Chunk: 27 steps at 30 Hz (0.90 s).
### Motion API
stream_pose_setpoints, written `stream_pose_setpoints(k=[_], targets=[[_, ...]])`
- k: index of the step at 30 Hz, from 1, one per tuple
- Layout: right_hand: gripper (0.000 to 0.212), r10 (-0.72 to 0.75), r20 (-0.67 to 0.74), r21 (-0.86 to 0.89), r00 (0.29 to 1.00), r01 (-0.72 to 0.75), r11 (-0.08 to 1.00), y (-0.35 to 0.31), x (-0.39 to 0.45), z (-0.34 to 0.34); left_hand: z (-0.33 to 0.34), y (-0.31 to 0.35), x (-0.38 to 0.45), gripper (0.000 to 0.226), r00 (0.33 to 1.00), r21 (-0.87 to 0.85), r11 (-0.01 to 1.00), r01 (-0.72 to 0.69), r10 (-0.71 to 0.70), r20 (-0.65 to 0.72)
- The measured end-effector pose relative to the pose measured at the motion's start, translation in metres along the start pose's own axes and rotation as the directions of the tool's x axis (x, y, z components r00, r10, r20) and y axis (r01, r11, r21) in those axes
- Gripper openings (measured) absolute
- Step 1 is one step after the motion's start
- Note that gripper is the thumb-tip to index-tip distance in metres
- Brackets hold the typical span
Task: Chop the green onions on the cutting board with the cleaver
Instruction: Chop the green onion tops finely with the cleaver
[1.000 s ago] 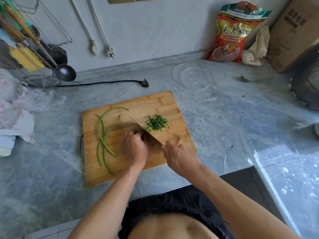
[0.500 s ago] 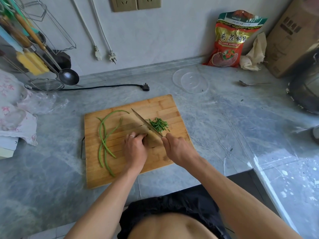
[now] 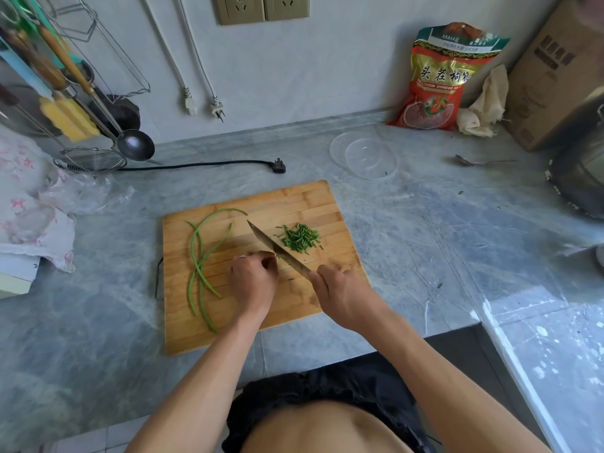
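Observation:
A wooden cutting board (image 3: pixel 304 204) lies on the grey counter. Several long green onions (image 3: pixel 199 266) lie uncut on its left half. A small heap of chopped green pieces (image 3: pixel 299 238) sits right of the cleaver (image 3: pixel 274 248), whose blade stands on edge, running diagonally across the board. My right hand (image 3: pixel 343 294) grips the cleaver's handle at the board's near right. My left hand (image 3: pixel 253 279), fingers curled, sits just left of the blade; what it holds under the fingertips is hidden.
A clear plastic lid (image 3: pixel 364 155) lies behind the board, a spoon (image 3: pixel 480 161) further right. A red food bag (image 3: pixel 438 76), a cloth and a cardboard box (image 3: pixel 552 73) line the back wall. A black cord's plug (image 3: pixel 277 165), ladle (image 3: pixel 134 143) and strainer sit at back left.
The cleaver turned from lying flat with chopped pieces on its blade to standing on edge. The chopped pieces now lie on the board to its right. My left hand stays by the blade.

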State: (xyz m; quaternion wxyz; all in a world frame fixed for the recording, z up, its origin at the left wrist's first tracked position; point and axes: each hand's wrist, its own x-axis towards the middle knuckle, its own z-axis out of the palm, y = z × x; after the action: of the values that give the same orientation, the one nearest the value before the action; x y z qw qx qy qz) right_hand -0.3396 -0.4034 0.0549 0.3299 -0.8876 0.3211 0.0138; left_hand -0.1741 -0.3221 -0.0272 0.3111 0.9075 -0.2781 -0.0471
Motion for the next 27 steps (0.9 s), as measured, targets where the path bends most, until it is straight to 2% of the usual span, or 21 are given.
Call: stream_pose_setpoints(k=[13, 19, 27], targets=[[0.037, 0.047, 0.052, -0.127, 0.998, -0.040, 0.991, -0.006, -0.013, -0.010, 0.015, 0.004, -0.014, 0.018, 0.986, -0.014, 0.998, 0.063, -0.064, -0.152], [0.037, 0.053, 0.060, -0.108, 0.997, -0.046, 0.993, -0.009, -0.013, -0.007, 0.015, 0.007, -0.016, 0.014, 0.986, 0.012, 0.996, 0.090, -0.088, -0.141], [0.034, -0.024, 0.016, -0.147, 1.000, 0.026, 0.989, -0.003, -0.015, -0.001, 0.009, 0.005, -0.012, 0.008, 0.985, 0.017, 0.994, 0.104, -0.101, -0.137]])
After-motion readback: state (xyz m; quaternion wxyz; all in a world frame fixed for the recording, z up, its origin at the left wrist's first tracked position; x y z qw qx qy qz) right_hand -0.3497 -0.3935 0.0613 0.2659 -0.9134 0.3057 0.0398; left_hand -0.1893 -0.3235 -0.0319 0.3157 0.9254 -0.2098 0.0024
